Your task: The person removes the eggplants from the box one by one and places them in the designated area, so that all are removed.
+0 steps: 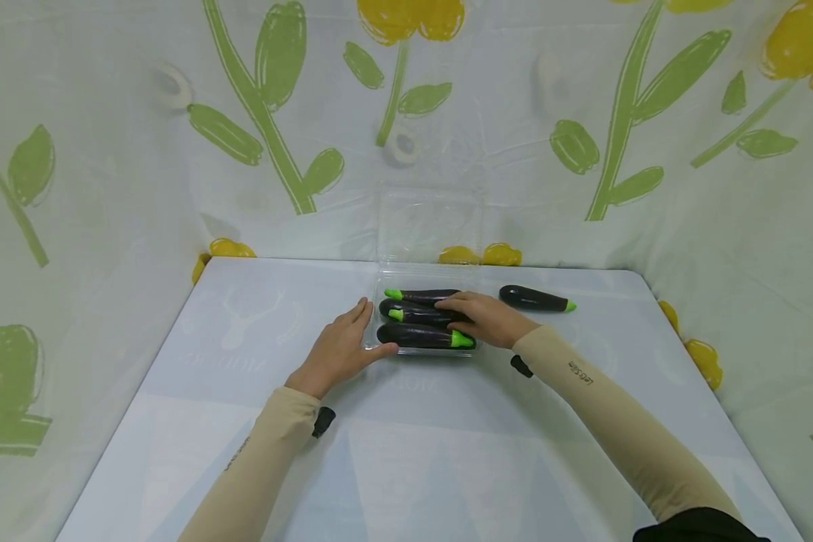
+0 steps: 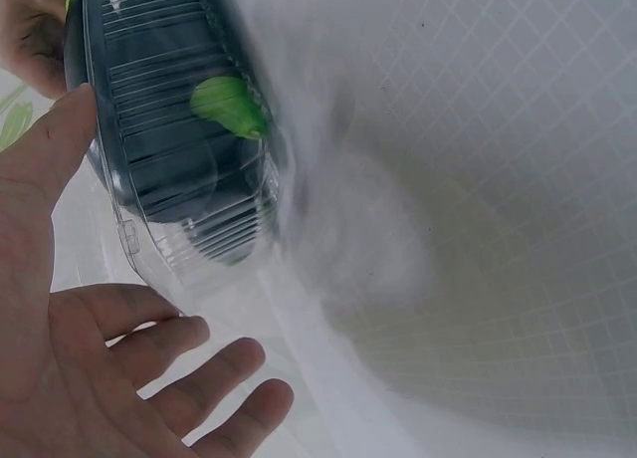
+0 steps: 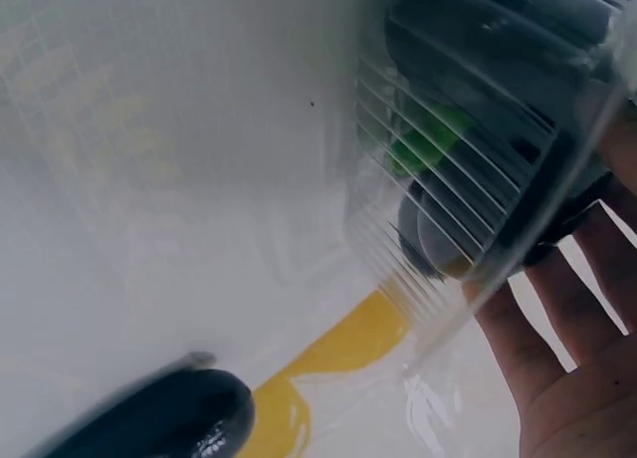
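Observation:
Several dark purple eggplants with green stem ends lie in a clear plastic box [image 1: 373, 342]. The front eggplant [image 1: 413, 336] points its stem right; the back eggplant [image 1: 427, 295] points left. Between them, my right hand [image 1: 491, 318] grips the right end of a middle eggplant [image 1: 416, 315], thumb on the near side and fingers on the far side. At the box's left side is my left hand [image 1: 339, 350]. In the left wrist view, its thumb [image 2: 60, 139] touches the rim and its other fingers spread loosely near the box's corner.
Right of the box, a loose eggplant [image 1: 534, 298] lies on the pale table [image 1: 393, 452]. The box's transparent lid [image 1: 430, 226] stands raised at the back, against the flower-patterned curtain [image 1: 501, 165].

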Tool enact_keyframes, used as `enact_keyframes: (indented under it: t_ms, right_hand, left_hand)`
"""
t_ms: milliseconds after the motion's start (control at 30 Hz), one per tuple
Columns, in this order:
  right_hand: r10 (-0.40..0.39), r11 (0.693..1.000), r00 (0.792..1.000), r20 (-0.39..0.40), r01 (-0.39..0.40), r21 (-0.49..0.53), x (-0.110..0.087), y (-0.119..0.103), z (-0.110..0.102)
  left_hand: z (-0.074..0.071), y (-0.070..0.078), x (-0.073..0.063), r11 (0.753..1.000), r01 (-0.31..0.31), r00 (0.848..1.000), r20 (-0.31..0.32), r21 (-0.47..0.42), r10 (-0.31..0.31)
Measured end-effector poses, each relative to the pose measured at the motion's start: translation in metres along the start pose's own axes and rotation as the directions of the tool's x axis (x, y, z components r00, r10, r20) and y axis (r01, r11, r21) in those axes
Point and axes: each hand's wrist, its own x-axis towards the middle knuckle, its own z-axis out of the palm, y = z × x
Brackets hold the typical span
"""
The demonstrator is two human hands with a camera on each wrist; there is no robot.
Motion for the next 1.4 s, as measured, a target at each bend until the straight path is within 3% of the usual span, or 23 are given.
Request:
enact_keyframes:
  t_ms: [800, 1400]
  right_hand:
    - [0.030, 0.997, 0.983, -0.183, -0.016, 0.076, -0.035, 0.003, -0.036]
    - [0.195, 0.980, 0.937, -0.291, -0.173, 0.101, -0.080, 0.038, -0.049]
  left_hand:
    - [0.002, 0.001, 0.000, 1.000, -0.003, 1.000, -0.012, -0.003, 0.003]
    - [0.000, 0.002, 0.000, 1.000, 0.008, 1.000, 0.004, -0.007, -0.008]
